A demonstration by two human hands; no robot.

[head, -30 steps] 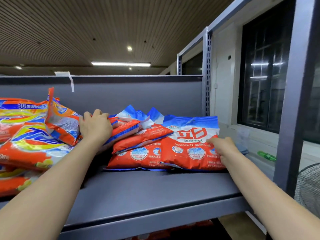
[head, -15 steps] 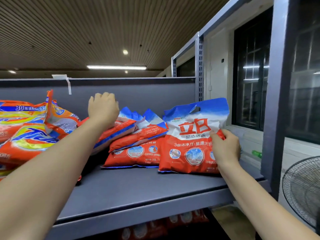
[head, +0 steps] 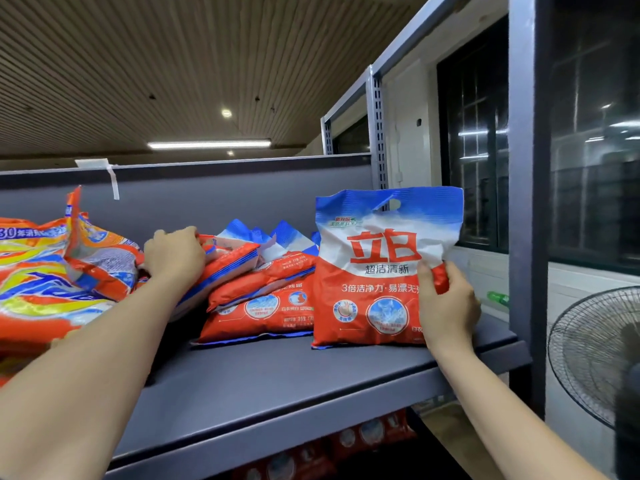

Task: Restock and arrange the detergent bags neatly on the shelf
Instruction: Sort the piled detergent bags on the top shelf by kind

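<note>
The right hand [head: 446,306] holds the standing bag [head: 377,271] at its side; the left hand [head: 175,254] grips a lying bag [head: 228,261]. The bags look soft and floppy, so hold them low.

Both arms outstretched, left hand [head: 174,253] fingers curled in a grip, right hand [head: 446,308] pinching

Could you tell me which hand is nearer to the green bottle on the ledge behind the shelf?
Right. The right hand grips the upright bag beside the green bottle; the left hand is far left, on slumped bags.
</note>
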